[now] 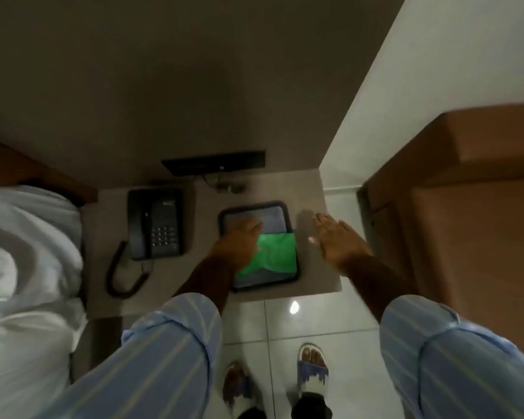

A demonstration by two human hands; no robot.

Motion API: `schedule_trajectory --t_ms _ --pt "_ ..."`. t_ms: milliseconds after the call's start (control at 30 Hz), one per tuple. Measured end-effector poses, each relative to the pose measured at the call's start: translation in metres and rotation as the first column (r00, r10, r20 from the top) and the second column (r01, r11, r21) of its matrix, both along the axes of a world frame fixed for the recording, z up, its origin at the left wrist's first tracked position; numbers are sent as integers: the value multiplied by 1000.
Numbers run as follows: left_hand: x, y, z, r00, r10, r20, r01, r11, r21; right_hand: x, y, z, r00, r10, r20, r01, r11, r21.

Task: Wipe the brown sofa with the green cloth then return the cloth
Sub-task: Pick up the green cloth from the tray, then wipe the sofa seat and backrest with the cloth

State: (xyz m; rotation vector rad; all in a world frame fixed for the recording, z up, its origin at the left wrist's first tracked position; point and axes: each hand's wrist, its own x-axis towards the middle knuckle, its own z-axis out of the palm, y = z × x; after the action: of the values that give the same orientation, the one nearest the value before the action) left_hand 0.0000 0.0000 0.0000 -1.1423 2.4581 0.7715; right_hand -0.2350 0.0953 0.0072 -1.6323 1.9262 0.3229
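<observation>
A green cloth lies in a dark tray on a grey bedside table. My left hand rests palm down over the left part of the tray, covering the cloth's left edge; its fingers are flat and I cannot tell if they grip the cloth. To the right of the tray, my right hand hovers flat over the table with fingers extended, holding nothing. The brown sofa stands at the right edge of the view.
A black corded telephone sits on the table left of the tray. A black box is on the wall behind. White bedding fills the left. White floor tiles and my sandalled feet are below.
</observation>
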Motion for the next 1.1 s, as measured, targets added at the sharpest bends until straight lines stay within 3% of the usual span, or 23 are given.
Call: schedule_trajectory --t_ms 200,300,400,533,700,867,1100 --pt "-2 15 -99 987 -128 99 133 990 -40 12 42 -112 999 14 32 -14 1000 -14" --pt "0 24 -118 996 -88 33 92 977 -191 15 59 -132 999 39 -4 -39 992 -123" --pt "-9 24 -112 997 -82 14 83 973 -213 15 58 -128 997 70 -26 -72 990 -120" --pt "-24 11 -71 999 -20 28 24 988 -150 3 40 -94 998 63 -15 -64 996 -56" --pt "-44 11 19 1000 6 -3 -6 968 -251 -20 38 -4 995 -18 -103 10 997 -76" --pt "-95 26 134 982 64 -180 -95 981 -168 -50 59 103 981 -112 -159 83 980 -179" --pt "-202 77 257 896 -54 -441 -47 976 -215 -132 120 218 936 -276 -219 201 928 -313"
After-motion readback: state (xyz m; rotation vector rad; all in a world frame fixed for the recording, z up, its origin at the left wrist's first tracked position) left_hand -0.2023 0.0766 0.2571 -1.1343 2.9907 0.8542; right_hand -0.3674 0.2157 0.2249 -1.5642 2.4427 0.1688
